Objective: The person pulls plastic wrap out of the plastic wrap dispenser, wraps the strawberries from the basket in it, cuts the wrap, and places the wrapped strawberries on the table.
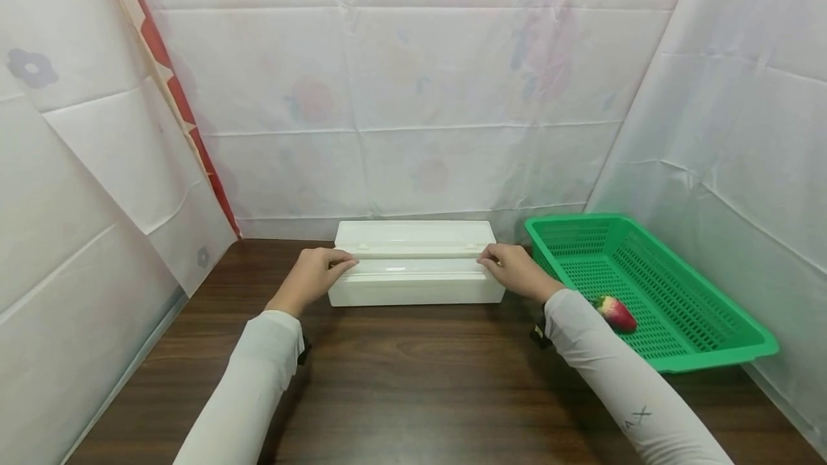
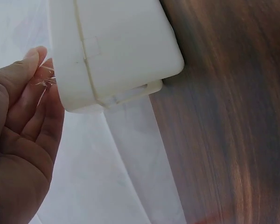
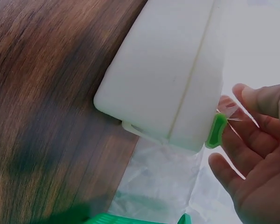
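Note:
A long white cling film dispenser (image 1: 416, 291) lies on the table, its lid (image 1: 413, 232) tilted back along the far side. My left hand (image 1: 313, 278) is at its left end, thumb and fingers pinching a gathered corner of clear cling film (image 2: 46, 81). At the opposite end my right hand (image 1: 517, 271) pinches the other corner of the film (image 3: 232, 111) between thumb and fingertips. Beside those fingers, a small green piece (image 3: 217, 130) sits on the end of the dispenser in the right wrist view.
To the right stands a green perforated basket (image 1: 711, 361), with a red and pale yellow fruit (image 1: 617, 313) inside, partly behind the right sleeve. White patterned sheets (image 1: 413, 92) hang at the back and both sides of the dark wooden table (image 1: 413, 386).

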The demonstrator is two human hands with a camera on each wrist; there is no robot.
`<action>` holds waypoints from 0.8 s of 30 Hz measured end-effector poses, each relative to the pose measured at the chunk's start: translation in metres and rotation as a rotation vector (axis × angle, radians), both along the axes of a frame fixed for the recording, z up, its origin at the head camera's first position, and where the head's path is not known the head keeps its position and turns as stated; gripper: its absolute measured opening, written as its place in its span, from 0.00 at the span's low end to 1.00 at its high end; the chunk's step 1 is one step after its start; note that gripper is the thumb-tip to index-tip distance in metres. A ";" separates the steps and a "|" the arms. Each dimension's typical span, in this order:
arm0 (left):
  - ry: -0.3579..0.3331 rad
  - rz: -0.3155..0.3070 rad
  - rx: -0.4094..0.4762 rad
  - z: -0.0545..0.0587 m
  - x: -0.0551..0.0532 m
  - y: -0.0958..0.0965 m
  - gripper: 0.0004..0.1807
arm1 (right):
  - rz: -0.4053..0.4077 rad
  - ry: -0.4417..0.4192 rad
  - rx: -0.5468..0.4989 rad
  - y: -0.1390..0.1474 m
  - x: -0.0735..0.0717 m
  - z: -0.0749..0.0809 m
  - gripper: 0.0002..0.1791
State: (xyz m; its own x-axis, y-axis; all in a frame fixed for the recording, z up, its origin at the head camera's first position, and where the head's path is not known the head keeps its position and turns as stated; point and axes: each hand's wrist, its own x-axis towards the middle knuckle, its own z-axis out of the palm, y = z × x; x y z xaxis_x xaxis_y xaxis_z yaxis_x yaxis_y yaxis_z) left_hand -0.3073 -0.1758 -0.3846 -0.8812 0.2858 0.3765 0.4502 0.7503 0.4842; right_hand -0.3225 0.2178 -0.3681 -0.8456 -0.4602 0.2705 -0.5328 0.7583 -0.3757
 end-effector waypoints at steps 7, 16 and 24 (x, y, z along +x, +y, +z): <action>-0.014 -0.015 0.027 0.001 -0.003 -0.001 0.12 | -0.018 -0.010 -0.061 0.001 0.000 -0.001 0.08; -0.041 -0.012 0.064 0.005 -0.001 -0.003 0.11 | -0.046 0.023 -0.103 -0.003 0.002 -0.001 0.09; -0.025 -0.017 0.071 0.010 0.001 -0.003 0.11 | -0.076 0.049 -0.143 -0.005 0.004 0.003 0.09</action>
State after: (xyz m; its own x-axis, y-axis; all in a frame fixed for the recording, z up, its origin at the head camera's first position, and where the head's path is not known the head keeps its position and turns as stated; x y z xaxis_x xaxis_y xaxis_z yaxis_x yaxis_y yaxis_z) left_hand -0.3063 -0.1792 -0.3746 -0.8858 0.2739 0.3745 0.4496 0.7062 0.5469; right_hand -0.3183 0.2125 -0.3656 -0.8605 -0.3495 0.3707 -0.4966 0.7377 -0.4574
